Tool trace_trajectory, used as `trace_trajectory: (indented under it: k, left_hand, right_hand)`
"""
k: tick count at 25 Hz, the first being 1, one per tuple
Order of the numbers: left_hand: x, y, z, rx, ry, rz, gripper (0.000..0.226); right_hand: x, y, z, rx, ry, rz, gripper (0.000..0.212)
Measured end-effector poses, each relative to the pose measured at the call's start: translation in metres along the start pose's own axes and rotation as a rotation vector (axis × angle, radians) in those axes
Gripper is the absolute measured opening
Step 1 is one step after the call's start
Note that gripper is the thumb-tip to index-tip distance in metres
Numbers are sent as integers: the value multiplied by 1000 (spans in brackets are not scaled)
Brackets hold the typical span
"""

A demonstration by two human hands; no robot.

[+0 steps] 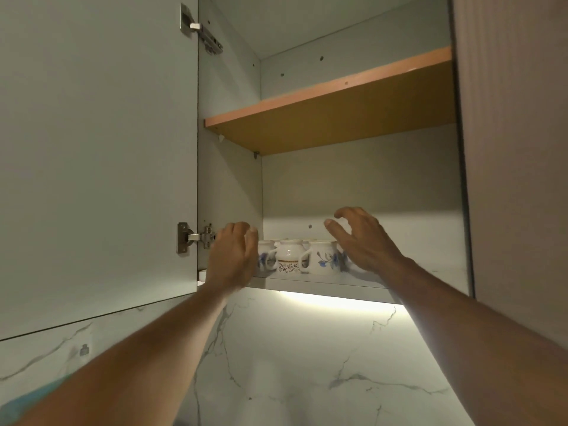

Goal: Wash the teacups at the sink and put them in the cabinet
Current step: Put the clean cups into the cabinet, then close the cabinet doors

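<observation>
the teacups (pixel 289 257) stand in a tight row at the front of the cabinet's bottom shelf (pixel 310 281), upright and touching or nearly so. the middle cup (pixel 288 262) is white with a brown leaf band; the cup to its left (pixel 266 256) and the cup to its right (pixel 323 259) are white with blue flowers, handles facing out. a bit more blue pattern shows behind the right wrist, too hidden to tell whether it is another cup.

the left hand (pixel 232 259) is raised at the left end of the row, back towards the camera, its fingers (pixel 250 233) loosely bent and close together. it covers part of the leftmost cup; no grip on it shows, and whether it touches the cup cannot be told. the right hand (pixel 364 244) hovers at the right end, just above the cups, its fingers (pixel 345 213) spread wide and curved, holding nothing.

the cabinet (pixel 353 186) is pale grey inside, with an orange-edged upper shelf (pixel 332 118) above. its door (pixel 98 164) is swung open to the left on a lower hinge (pixel 196 236) and an upper hinge (pixel 201 33). a lit strip (pixel 332 302) glows under the cabinet over a white marbled wall (pixel 292 364).
</observation>
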State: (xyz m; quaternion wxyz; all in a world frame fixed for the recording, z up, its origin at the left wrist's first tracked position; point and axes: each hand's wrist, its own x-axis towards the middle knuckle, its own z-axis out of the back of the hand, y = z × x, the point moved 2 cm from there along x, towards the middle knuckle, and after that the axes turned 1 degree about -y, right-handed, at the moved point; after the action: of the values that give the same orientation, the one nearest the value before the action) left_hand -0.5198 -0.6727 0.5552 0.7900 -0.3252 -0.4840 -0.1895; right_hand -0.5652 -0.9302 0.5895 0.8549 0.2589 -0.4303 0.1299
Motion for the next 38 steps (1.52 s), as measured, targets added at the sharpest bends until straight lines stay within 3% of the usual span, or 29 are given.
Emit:
trace_trajectory:
  k: [2,5,9,13,23,28,30,34,36,38]
  left_hand:
    - [-14,-2,14,284,-1,-169,35]
    - [-33,-10,34,528,37,-349,29]
    - [-62,-26,75,658,53,-435,29]
    - [-86,-29,135,726,31,-463,23]
    - [-134,16,355,1007,-76,-332,20]
    - [-164,44,477,1112,-78,-193,37]
    - [-175,58,499,1003,-62,-55,44]
    - [-192,83,502,328,47,483,56]
    - [-199,84,494,43,31,589,52]
    - [-205,82,486,-55,-34,586,53]
  right_hand:
    - [-6,9,8,-36,-108,48,42]
    - [-20,23,7,-100,-91,47,37]
    - [-50,59,-3,-193,-46,203,35]
    - [-74,119,-28,-130,-26,383,29]
    - [-102,345,-80,132,16,665,35]
    - [-142,488,-103,202,79,902,44]
    - [-157,531,-114,63,88,988,51]
    - [-166,570,-133,-286,180,985,58]
    - [-167,567,-135,-336,233,957,60]
    - [-170,557,-130,-363,264,927,59]
